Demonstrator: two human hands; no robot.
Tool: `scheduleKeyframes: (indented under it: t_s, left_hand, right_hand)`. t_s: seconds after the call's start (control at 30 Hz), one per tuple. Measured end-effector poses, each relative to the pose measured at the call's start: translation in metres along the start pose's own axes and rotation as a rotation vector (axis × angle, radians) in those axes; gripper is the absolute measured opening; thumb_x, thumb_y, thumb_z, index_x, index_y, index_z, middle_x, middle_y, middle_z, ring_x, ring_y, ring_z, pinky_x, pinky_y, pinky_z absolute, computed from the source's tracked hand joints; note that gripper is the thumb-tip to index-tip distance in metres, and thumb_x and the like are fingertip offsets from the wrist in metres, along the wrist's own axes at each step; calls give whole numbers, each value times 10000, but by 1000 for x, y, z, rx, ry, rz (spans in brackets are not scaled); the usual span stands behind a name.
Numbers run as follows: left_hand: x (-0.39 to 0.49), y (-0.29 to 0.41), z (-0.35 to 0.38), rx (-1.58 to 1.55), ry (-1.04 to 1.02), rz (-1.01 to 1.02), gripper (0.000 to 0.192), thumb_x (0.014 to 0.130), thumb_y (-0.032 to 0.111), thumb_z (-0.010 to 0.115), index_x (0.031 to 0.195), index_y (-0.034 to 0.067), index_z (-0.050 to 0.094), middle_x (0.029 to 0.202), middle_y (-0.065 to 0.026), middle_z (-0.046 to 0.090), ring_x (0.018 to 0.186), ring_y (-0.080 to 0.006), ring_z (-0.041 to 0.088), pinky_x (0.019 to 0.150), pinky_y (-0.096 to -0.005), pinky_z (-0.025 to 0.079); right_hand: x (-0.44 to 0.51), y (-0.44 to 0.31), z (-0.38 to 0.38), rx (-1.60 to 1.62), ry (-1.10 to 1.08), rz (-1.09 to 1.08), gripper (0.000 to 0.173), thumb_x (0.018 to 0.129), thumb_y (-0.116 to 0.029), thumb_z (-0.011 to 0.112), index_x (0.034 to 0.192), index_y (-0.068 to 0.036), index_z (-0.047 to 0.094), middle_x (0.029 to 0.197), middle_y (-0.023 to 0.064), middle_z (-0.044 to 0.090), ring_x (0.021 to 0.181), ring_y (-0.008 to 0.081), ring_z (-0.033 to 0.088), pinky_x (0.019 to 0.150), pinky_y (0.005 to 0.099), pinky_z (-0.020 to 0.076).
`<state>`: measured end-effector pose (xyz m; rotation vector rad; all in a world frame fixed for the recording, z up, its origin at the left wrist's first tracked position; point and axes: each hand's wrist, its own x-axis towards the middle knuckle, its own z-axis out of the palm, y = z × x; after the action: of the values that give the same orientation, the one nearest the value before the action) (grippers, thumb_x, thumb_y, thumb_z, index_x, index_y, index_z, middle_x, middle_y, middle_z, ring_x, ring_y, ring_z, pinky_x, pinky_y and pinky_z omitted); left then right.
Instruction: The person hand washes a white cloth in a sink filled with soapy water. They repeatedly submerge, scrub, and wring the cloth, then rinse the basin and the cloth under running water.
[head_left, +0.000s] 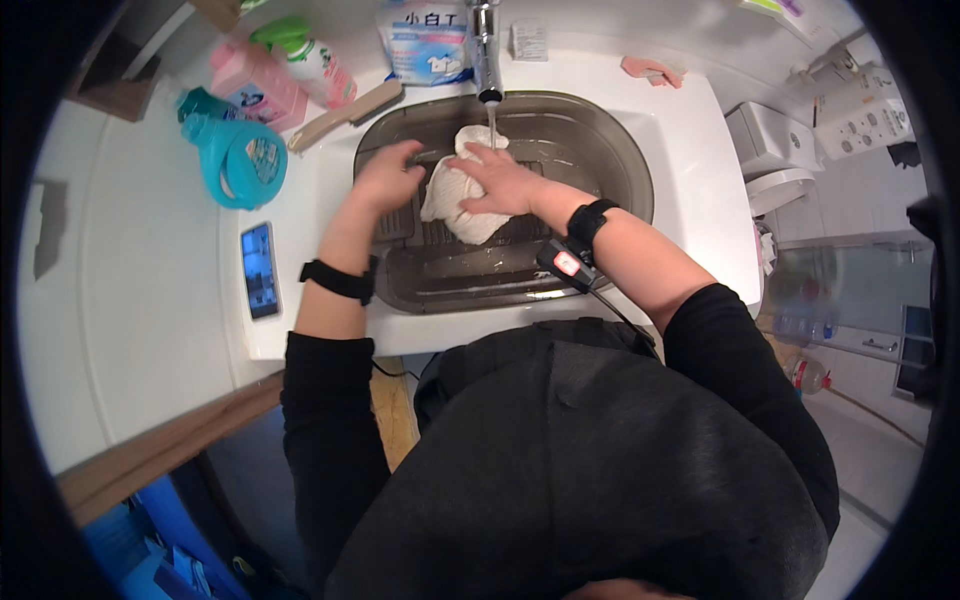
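A bunched white cloth lies on the ribbed washboard part of a dark translucent plastic basin. Water runs from the chrome faucet onto the cloth's far end. My right hand rests on the cloth with its fingers spread over it. Just left of the cloth is my left hand, above the basin, thumb and fingers apart and nothing seen in it. Its palm side is hidden from view.
Along the counter's back left stand a teal detergent bottle, a pink bottle, a green-topped spray bottle, a long-handled brush and a detergent pouch. A phone lies left, a pink cloth back right.
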<state>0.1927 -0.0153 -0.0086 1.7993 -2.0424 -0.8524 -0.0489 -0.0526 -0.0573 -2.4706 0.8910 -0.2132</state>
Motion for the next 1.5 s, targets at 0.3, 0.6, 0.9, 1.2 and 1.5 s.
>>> scheduleKeyframes:
  t_s: [0.3,0.6,0.9,1.2,1.5]
  left_hand:
    - [-118,-38,48,-121,365,-484,640,887,251,650,1398,-49,407,1214,-300,611,1140,-443,588,971,-463,468]
    - [-111,-47,65,-195,478,-512,530,899,197,585,1385,15,478,1212,-242,637,1127,-410,606,943,-443,487]
    - [-109,-43,66,-93,516,-511,493,907,200,606,1356,20,511,1142,-231,667,1073,-409,628,916,-455,496]
    - [-107,-45,61,-70,444,-463,507,920,226,587,1380,32,498,1122,-243,668,1054,-419,630,908,-471,495]
    - [-121,-18,49,103,411,-481,607,882,239,643,1411,11,450,1327,-271,534,1164,-425,564,969,-455,474]
  right_hand:
    - [8,-50,-26,129,251,46,374,802,-193,647,1175,-179,651,1111,166,643,1052,367,624,914,456,514]
    - [-38,-142,10,-133,36,-358,418,787,-246,655,1202,-196,637,1110,137,570,995,339,596,839,444,544]
    - [-101,-65,-14,89,-366,-228,417,766,-190,659,1183,-202,679,1167,75,620,1135,315,572,990,439,460]
    - [-184,46,-100,-135,-394,-153,319,633,-55,704,910,-202,759,1094,-6,636,1022,286,527,901,387,487]
    - [-92,66,-133,-181,85,5,304,727,-130,674,1011,-216,741,1043,79,660,953,273,638,843,400,532]
